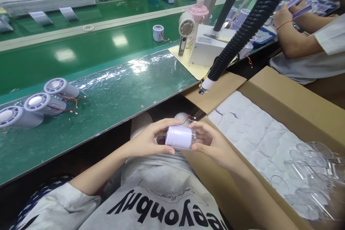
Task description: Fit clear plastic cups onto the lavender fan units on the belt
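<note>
A lavender cylindrical fan housing lies sideways between my two hands, above my lap. My left hand curves around its left end, with the thumb along the lower side. At the other end, my right hand has its fingers on a clear plastic piece fitted at the housing's rim. Thin red and white wires stick up behind the housing. Three similar fan housings with slotted round faces and loose wires lie on the green bench to my left.
A cardboard box at my right holds clear plastic parts on white padding. A black corrugated hose hangs over the bench edge. Another housing stands on the green conveyor, near a handheld fan. Co-workers sit opposite and to the right.
</note>
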Demonstrator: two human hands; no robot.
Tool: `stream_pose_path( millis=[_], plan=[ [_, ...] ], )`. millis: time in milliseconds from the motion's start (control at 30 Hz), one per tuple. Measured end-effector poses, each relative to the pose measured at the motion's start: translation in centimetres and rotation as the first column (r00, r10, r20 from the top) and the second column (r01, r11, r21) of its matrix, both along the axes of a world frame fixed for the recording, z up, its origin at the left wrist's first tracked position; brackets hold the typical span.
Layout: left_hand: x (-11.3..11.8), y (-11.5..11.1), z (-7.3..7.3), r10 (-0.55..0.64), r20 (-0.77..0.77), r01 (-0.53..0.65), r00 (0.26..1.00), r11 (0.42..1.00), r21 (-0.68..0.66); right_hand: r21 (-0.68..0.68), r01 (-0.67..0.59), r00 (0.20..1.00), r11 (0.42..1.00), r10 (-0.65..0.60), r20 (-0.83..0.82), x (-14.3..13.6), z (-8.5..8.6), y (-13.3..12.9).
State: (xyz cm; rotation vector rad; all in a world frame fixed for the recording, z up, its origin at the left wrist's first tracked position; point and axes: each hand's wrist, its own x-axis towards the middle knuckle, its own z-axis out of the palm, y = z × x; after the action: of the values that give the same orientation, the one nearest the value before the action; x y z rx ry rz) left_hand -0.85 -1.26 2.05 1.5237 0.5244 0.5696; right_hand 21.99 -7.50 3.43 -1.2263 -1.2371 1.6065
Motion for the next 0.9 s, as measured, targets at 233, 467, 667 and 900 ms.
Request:
stream_pose_path(
  millis=[233, 467, 667, 900],
  plan=[
    [0.0, 0.0, -0.2, -0.001, 0.013, 0.0, 1.0, 1.0, 0.011, -0.071, 0.007, 0.997, 0.997, -0.012, -0.07, 0.0, -0.8, 0.1],
    [-0.3, 0.1, -0.1, 0.005, 0.0, -0.005, 1.0, 0.997, 0.083, -0.188, 0.028, 0.993, 0.982, -0.049, -0.111, -0.5, -1.4, 0.2],
    [-0.3, 0.1, 0.0, 0.014, -0.037, -0.01, 0.999, 0.995, 0.099, -0.292, 0.001, 0.986, 0.956, -0.049, -0.157, -1.1, -1.2, 0.4],
    [-0.3, 0.1, -0.1, -0.003, -0.017, 0.004, 1.0, 0.996, 0.084, -0.429, -0.04, 0.97, 0.903, -0.069, -0.234, -1.9, -1.2, 0.4]
  ],
)
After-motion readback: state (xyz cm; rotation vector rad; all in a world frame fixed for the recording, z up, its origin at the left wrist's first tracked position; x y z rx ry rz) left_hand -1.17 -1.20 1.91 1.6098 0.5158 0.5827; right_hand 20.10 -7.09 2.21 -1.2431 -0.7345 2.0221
